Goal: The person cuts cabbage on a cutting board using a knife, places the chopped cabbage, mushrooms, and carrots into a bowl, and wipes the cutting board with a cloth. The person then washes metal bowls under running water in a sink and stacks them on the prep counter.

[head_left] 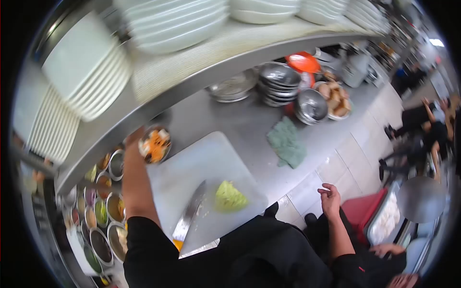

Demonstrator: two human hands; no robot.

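My left arm reaches across the left side of the counter. My left hand [135,137] is at the near-left rim of a metal bowl [167,152] of orange and white pieces; its fingers are blurred and partly hidden by the shelf edge. My right hand [330,200] hangs over the floor at the right, holding nothing, its fingers apart and slightly curled. Between them lies a white cutting board [201,156]. On the board rest a large knife [191,211] and a wedge of green cabbage or lettuce [229,197].
Stacked white plates [89,72] fill the overhead shelf [192,72]. Several food containers [101,245] stand at the left. Metal bowls [278,81], a bread bowl [336,103] and a green cloth [286,141] are farther along the counter. People [422,120] stand at the right.
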